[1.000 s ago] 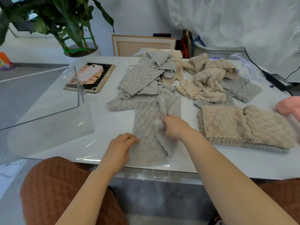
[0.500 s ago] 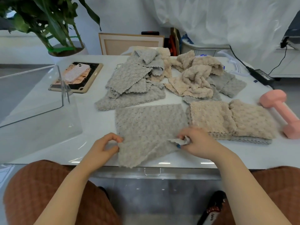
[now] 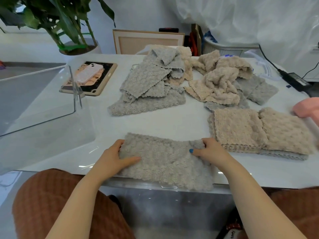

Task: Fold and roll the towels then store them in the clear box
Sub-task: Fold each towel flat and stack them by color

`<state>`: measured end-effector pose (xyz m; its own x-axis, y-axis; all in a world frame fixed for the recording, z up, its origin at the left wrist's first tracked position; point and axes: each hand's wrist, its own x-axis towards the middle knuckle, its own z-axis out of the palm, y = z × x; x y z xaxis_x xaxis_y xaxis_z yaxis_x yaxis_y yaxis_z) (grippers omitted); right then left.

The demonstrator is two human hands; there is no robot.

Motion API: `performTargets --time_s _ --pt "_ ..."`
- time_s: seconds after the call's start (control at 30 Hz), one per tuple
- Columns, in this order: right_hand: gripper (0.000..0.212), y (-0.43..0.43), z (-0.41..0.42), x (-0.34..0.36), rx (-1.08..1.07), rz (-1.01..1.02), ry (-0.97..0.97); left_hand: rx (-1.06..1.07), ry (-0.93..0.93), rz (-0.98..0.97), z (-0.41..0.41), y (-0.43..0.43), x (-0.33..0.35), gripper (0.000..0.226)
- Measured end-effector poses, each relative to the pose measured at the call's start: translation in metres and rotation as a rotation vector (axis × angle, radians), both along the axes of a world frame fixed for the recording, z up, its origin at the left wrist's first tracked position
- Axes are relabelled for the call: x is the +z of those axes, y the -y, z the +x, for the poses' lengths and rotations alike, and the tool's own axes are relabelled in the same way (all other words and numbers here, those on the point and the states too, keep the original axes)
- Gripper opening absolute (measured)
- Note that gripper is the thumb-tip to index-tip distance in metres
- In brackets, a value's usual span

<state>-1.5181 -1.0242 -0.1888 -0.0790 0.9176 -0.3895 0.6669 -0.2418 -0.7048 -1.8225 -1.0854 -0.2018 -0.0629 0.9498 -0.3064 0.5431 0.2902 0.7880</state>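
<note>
A grey towel point(image 3: 165, 161) lies folded in half at the table's near edge, its lower edge hanging slightly over. My left hand point(image 3: 112, 157) grips its left end and my right hand point(image 3: 210, 150) grips its right end at the fold. A loose heap of grey towels point(image 3: 148, 83) lies further back in the middle, with a heap of beige towels point(image 3: 219, 81) to its right. Folded beige towels point(image 3: 259, 130) are stacked at the right. The clear box point(image 3: 34, 104) stands on the left side of the table.
A tablet with a phone on it point(image 3: 89, 76) lies behind the box. A potted plant point(image 3: 69, 31) stands at the back left. A pink dumbbell point(image 3: 307, 107) sits at the right edge, and a power adapter with cable point(image 3: 295, 80) at the back right.
The grey towel was spread flat half a second ago; both hands have since folded it in half toward me and now hold its two ends.
</note>
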Motion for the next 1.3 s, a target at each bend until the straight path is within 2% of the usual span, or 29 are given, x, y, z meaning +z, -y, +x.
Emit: performTargets --time_s 0.07,0.2,0.27,0.37,0.43,0.5,0.57,0.67,0.77,0.87,0.93,0.97,1.07,1.1,1.2,1.23,1.3 --pt "0.045 0.0 0.002 -0.001 -0.019 -0.035 0.001 0.047 -0.127 0.097 0.001 -0.003 -0.004 0.012" --pt "0.035 0.006 0.01 -0.003 -0.04 -0.017 0.065 0.196 -0.218 0.248 0.008 -0.009 -0.008 0.04" --pt "0.025 0.009 0.015 -0.003 -0.029 -0.003 0.117 0.216 -0.26 0.293 0.016 -0.012 -0.009 0.04" --pt "0.021 0.01 0.02 -0.004 0.0 0.027 0.185 0.182 -0.467 0.334 0.025 -0.015 -0.011 0.033" --pt "0.024 0.01 0.02 -0.006 0.014 0.056 0.211 0.139 -0.555 0.305 0.026 -0.019 -0.013 0.028" --pt "0.016 0.011 0.02 -0.009 0.004 0.098 0.2 0.11 -0.62 0.263 0.025 -0.021 -0.015 0.026" --pt "0.008 0.012 0.019 -0.01 -0.02 0.141 0.181 0.094 -0.684 0.234 0.024 -0.022 -0.016 0.027" --pt "0.014 0.014 0.018 -0.012 0.01 0.182 0.25 0.131 -0.777 0.228 0.028 -0.016 -0.013 0.037" --pt "0.012 0.016 0.016 -0.013 0.066 0.194 0.374 0.232 -0.757 0.142 0.028 -0.011 -0.01 0.055" --pt "0.011 0.016 0.012 -0.011 0.161 0.209 0.447 0.116 -0.648 0.123 0.025 -0.014 -0.018 0.045" --pt "0.007 0.015 0.009 -0.006 0.277 0.277 0.417 0.045 -0.577 0.171 0.024 -0.018 -0.019 0.037" --pt "0.01 0.014 0.008 -0.005 0.295 0.296 0.342 0.054 -0.544 0.194 0.023 -0.022 -0.015 0.036" --pt "0.011 0.015 0.006 -0.002 0.164 0.242 -0.006 0.158 -0.578 0.333 0.018 -0.04 0.005 0.035" --pt "0.01 0.016 0.005 -0.002 0.117 0.244 -0.064 0.19 -0.603 0.388 0.016 -0.049 0.014 0.038" --pt "0.017 0.016 0.004 -0.006 0.041 0.233 -0.086 0.269 -0.595 0.483 0.018 -0.069 0.031 0.064" --pt "0.02 0.015 0.003 -0.008 0.011 0.222 -0.084 0.258 -0.635 0.544 0.022 -0.07 0.03 0.066" --pt "0.015 0.01 0.004 -0.011 -0.031 0.235 -0.064 0.177 -0.676 0.679 0.04 -0.058 0.024 0.048"
